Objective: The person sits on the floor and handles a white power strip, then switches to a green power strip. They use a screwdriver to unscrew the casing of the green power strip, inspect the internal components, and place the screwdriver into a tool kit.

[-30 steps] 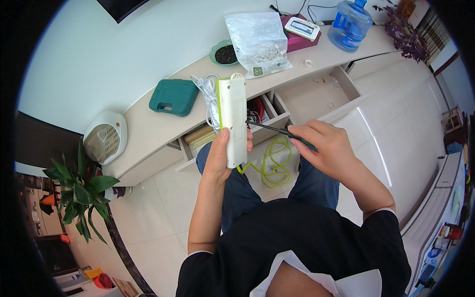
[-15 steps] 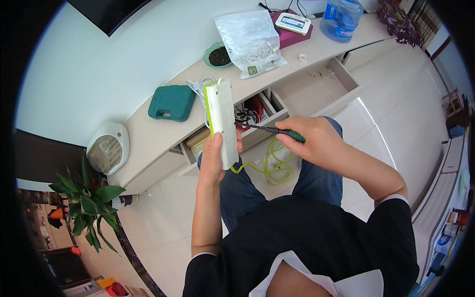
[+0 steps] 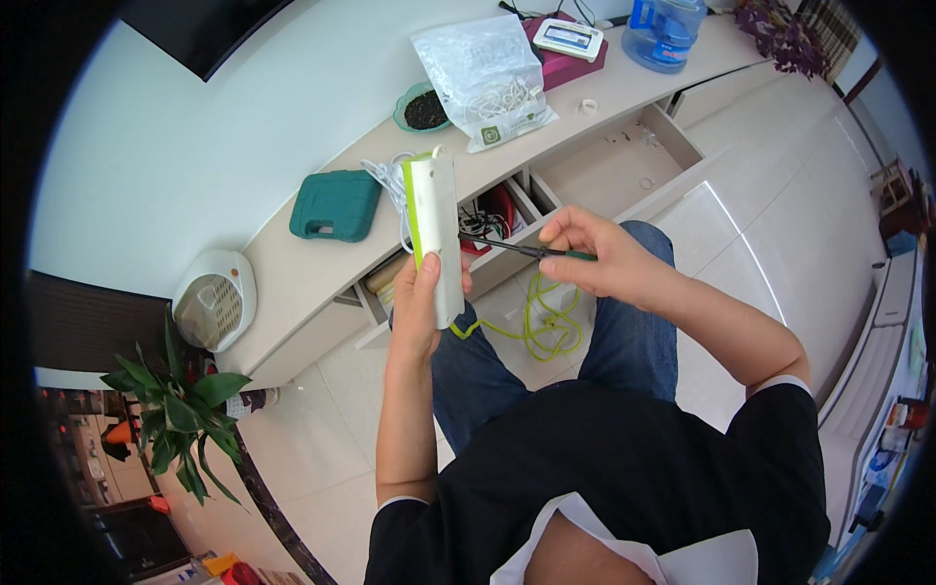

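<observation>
My left hand (image 3: 417,310) is wrapped round the lower part of a long white power strip (image 3: 446,229) with a lime-green edge. The strip stands nearly upright in the picture, its pale back turned toward my right hand. A lime-green cord (image 3: 551,327) runs from its lower end and lies in loose loops between my knees. In my right hand (image 3: 614,258) is a screwdriver (image 3: 512,248) with a dark shaft and green handle, held between thumb and fingers. Its shaft points left, and the tip meets the strip's right edge; whether it sits in a screw hole cannot be seen.
Ahead is a long cabinet with an open drawer (image 3: 624,180) and another holding cables (image 3: 487,216). On top are a green tool case (image 3: 336,205), a white cable, a plastic bag (image 3: 485,78), a bowl of dark soil (image 3: 425,109) and a blue water jug (image 3: 665,34). A plant (image 3: 180,409) stands left.
The fingers of my right hand have shifted on the screwdriver handle, with the upper fingers now lifted more. The power strip has turned slightly in my left hand. The whole view has shifted a little.
</observation>
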{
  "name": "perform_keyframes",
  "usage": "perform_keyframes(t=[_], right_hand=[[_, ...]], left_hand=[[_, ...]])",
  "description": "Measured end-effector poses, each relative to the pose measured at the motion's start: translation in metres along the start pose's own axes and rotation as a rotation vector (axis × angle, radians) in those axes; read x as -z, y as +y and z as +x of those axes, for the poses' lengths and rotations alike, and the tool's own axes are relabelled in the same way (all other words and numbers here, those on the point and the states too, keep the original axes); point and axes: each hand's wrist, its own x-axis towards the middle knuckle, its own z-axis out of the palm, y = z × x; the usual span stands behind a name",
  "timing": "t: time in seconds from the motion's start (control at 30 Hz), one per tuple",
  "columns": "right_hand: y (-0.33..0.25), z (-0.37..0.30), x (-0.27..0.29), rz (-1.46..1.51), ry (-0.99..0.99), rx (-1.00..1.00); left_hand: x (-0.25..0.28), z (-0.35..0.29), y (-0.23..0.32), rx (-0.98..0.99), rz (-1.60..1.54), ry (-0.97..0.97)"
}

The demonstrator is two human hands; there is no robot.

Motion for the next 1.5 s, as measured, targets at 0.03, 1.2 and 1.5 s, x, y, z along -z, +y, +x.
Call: perform_keyframes(t=[0.03,1.2,1.5], right_hand=[[0.006,0.001,-0.004,-0.202,0.051,0.276],[-0.038,-0.006,-0.007,-0.514,-0.096,0.142],[-0.045,-0.015,-0.014,-0.612,0.001,0.355]], left_hand=[[-0.003,0.001,-0.002,0.001,0.002,0.022],[0.003,-0.005,-0.009,0.014,-0.396,-0.025],[0.009,-0.009,-0.003,0.075,-0.679,0.008]])
